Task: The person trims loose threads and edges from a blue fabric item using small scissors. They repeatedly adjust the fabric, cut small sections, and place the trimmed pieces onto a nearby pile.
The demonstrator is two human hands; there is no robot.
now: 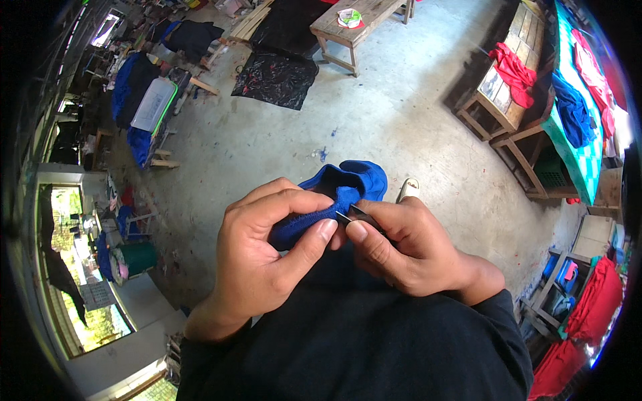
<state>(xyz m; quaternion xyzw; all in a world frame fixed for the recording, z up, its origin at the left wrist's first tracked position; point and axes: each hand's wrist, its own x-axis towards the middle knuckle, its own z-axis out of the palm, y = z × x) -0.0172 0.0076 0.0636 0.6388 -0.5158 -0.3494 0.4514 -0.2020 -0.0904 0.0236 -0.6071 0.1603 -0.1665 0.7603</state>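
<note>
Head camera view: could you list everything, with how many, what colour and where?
Soft blue cloth item: one, blue, centre.
Slim pointed metal tool: one, dark, centre, tip at the cloth.
Long wooden bench: one, brown, top centre.
Thin plastic sheet: one, black, floor left of that bench.
Slatted wooden bench: one, brown, upper right.
Crumpled red fabric: several, red, slatted bench and right edge.
Cloth-topped table: one, turquoise, far right.
Crumpled blue fabric: one, blue, on that table.
Cream shoe-like item: one, cream, floor right of the cloth.
Round plastic tub: one, green, left.
Other background items: too small to count.
Black cloth top: one, black, bottom.
Left hand: one, bare, gripping the blue cloth.
Right hand: one, bare, holding the tool.
</note>
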